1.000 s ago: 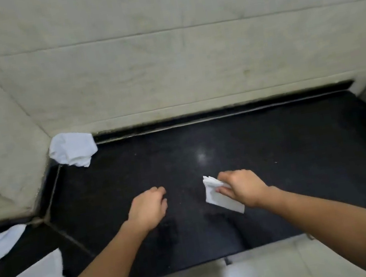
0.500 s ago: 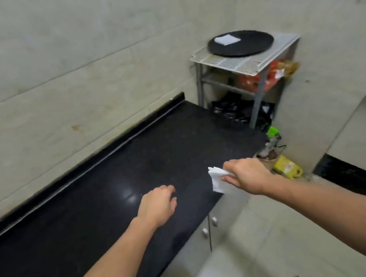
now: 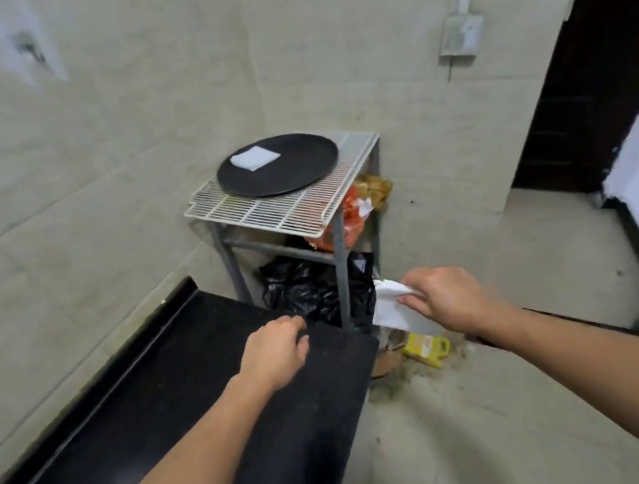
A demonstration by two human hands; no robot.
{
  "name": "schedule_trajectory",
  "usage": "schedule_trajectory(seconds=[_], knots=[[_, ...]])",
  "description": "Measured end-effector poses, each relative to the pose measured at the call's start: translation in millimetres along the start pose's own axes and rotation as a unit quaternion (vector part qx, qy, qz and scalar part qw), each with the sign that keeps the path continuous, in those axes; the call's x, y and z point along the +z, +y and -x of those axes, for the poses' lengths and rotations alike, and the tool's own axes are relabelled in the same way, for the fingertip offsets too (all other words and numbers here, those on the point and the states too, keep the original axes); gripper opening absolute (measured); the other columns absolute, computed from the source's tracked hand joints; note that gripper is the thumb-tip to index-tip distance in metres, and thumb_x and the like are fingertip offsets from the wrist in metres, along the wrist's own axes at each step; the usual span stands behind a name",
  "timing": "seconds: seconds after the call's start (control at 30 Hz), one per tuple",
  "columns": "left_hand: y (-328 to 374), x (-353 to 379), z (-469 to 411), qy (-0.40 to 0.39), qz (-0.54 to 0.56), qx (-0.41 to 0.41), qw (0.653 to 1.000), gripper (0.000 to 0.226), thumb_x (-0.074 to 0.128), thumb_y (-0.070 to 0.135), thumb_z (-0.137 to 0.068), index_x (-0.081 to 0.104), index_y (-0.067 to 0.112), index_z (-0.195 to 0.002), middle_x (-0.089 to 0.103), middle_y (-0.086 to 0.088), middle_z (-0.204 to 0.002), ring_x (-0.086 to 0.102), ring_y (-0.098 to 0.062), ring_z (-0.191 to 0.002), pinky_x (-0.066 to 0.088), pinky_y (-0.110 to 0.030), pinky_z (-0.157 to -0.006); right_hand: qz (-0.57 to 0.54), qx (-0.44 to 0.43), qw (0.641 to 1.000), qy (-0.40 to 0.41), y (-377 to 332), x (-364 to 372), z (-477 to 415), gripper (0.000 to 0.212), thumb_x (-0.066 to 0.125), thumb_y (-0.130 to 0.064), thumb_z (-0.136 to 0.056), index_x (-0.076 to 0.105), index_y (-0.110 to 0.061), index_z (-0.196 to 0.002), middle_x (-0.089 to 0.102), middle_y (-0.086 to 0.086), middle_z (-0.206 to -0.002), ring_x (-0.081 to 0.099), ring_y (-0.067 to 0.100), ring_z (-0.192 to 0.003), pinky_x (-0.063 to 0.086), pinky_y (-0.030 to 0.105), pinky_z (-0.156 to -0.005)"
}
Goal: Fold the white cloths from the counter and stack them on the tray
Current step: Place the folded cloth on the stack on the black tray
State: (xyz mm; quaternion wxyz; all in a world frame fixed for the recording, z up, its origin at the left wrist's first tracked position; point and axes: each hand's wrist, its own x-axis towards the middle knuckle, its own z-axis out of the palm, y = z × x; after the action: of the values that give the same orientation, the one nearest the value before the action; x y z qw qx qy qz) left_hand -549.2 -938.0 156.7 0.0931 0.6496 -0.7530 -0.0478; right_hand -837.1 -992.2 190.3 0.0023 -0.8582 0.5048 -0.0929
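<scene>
I count 1 black counter, 1 wire rack, 1 round black tray and 2 white cloths. The tray sits on the rack's top shelf, in the wall corner beyond the counter's end. The first cloth, folded square, lies flat on the tray's far left part. The second cloth is in my right hand, pinched between thumb and curled fingers. It hangs past the counter's end, in front of the rack's near leg and well short of the tray. My left hand hovers over the counter's end with its fingers loosely curled, holding nothing. I cannot tell whether it touches the stone.

Under the shelf, 1 black bag and 1 orange bag are half hidden by the legs and wire. A yellow packet on the floor shows below my right wrist. My fingers cover part of the second cloth, so I cannot count its folds. The counter runs out of view at the bottom left.

The counter's end stops just beside the rack. Most of the tray is bare to the right of and in front of the first cloth. Open floor lies to the right of the rack, towards a dark doorway.
</scene>
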Motion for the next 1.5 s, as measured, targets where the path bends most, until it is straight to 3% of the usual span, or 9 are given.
schedule_trajectory(seconds=[0.17, 0.3, 0.5, 0.73, 0.87, 1.07, 1.2, 1.4, 1.5], knots=[[3.5, -29.5, -101.0, 0.035, 0.023, 0.016, 0.999, 0.025, 0.049, 0.033, -0.093, 0.059, 0.021, -0.113, 0.065, 0.001, -0.103, 0.061, -0.023, -0.094, 0.051, -0.038, -0.074, -0.027, 0.038, 0.998, 0.036, 48.3, -30.2, -65.7, 0.023, 0.053, -0.038, -0.094, 0.058, -0.016, -0.092, 0.066, 0.008, -0.095, 0.061, 0.035, -0.091, 0.043, 0.037, -0.067], [-4.1, -42.5, -166.6, 0.065, 0.024, -0.005, 0.998, 0.019, 0.051, 0.032, -0.091, 0.061, 0.02, -0.103, 0.066, 0.0, -0.098, 0.061, -0.024, -0.093, 0.05, -0.037, -0.072, -0.04, 0.026, 0.997, 0.061, 83.3, -43.2, -130.0, 0.019, 0.056, -0.034, -0.093, 0.059, -0.015, -0.09, 0.066, 0.01, -0.092, 0.062, 0.035, -0.088, 0.043, 0.038, -0.066], [-19.1, -47.1, -269.0, 0.12, 0.004, -0.062, 0.991, 0.02, 0.052, 0.03, -0.089, 0.064, 0.019, -0.101, 0.068, -0.002, -0.099, 0.062, -0.025, -0.095, 0.05, -0.037, -0.077, -0.059, -0.059, 0.994, 0.077, 133.0, -55.8, -251.5, 0.022, 0.056, -0.031, -0.094, 0.064, -0.017, -0.108, 0.068, 0.008, -0.104, 0.061, 0.03, -0.093, 0.03, 0.028, -0.065], [-25.5, -43.2, -361.6, 0.136, 0.001, -0.202, 0.97, 0.016, 0.053, 0.032, -0.09, 0.061, 0.023, -0.101, 0.063, 0.004, -0.094, 0.06, -0.017, -0.085, 0.054, -0.038, -0.075, -0.083, -0.157, 0.982, 0.066, 172.4, -51.4, -395.2, 0.025, 0.051, -0.042, -0.095, 0.061, -0.029, -0.113, 0.066, -0.004, -0.11, 0.06, 0.018, -0.095, 0.038, 0.027, -0.073], [-36.1, -37.4, -375.6, 0.13, -0.003, -0.256, 0.958, 0.018, 0.053, 0.031, -0.09, 0.061, 0.021, -0.102, 0.062, 0.001, -0.096, 0.059, -0.018, -0.088, 0.052, -0.035, -0.075, -0.086, -0.229, 0.97, -0.002, 161.6, -52.7, -454.3, 0.02, 0.05, -0.041, -0.095, 0.058, -0.032, -0.11, 0.066, -0.003, -0.105, 0.061, 0.02, -0.094, 0.05, 0.036, -0.078], [-72.0, -35.2, -394.5, 0.126, -0.025, -0.309, 0.942, 0.02, 0.052, 0.03, -0.09, 0.062, 0.018, -0.103, 0.063, -0.002, -0.098, 0.059, -0.021, -0.089, 0.052, -0.037, -0.077, -0.093, -0.334, 0.928, -0.136, 120.3, -34.0, -532.6, 0.012, 0.058, -0.038, -0.091, 0.062, -0.027, -0.095, 0.059, -0.009, -0.096, 0.056, 0.016, -0.091, 0.044, 0.035, -0.075], [-94.2, -26.9, -408.1, 0.119, -0.025, -0.324, 0.938, 0.019, 0.051, 0.03, -0.09, 0.062, 0.019, -0.101, 0.062, -0.001, -0.096, 0.058, -0.021, -0.089, 0.05, -0.038, -0.08, -0.093, -0.343, 0.912, -0.206, 94.3, 1.8, -577.4, 0.016, 0.061, -0.036, -0.09, 0.066, -0.024, -0.1, 0.063, -0.004, -0.105, 0.058, 0.016, -0.093, 0.049, 0.038, -0.082], [-106.4, -4.3, -414.5, 0.144, -0.038, -0.322, 0.935, 0.022, 0.049, 0.032, -0.091, 0.062, 0.021, -0.104, 0.056, 0.0, -0.1, 0.051, -0.021, -0.093, 0.041, -0.036, -0.085, -0.096, -0.315, 0.92, -0.213, 74.6, 52.3, -629.9, 0.026, 0.059, -0.035, -0.092, 0.063, -0.021, -0.114, 0.054, -0.011, -0.101, 0.055, 0.016, -0.094, 0.044, 0.034, -0.077], [-106.9, 2.4, -413.0, 0.165, -0.033, -0.319, 0.933, 0.023, 0.049, 0.031, -0.091, 0.064, 0.02, -0.104, 0.054, 0.001, -0.099, 0.05, -0.02, -0.093, 0.039, -0.034, -0.085, -0.091, -0.311, 0.925, -0.2, 72.9, 71.9, -641.6, 0.027, 0.059, -0.035, -0.092, 0.062, -0.021, -0.114, 0.06, -0.007, -0.106, 0.057, 0.019, -0.097, 0.041, 0.031, -0.073]])
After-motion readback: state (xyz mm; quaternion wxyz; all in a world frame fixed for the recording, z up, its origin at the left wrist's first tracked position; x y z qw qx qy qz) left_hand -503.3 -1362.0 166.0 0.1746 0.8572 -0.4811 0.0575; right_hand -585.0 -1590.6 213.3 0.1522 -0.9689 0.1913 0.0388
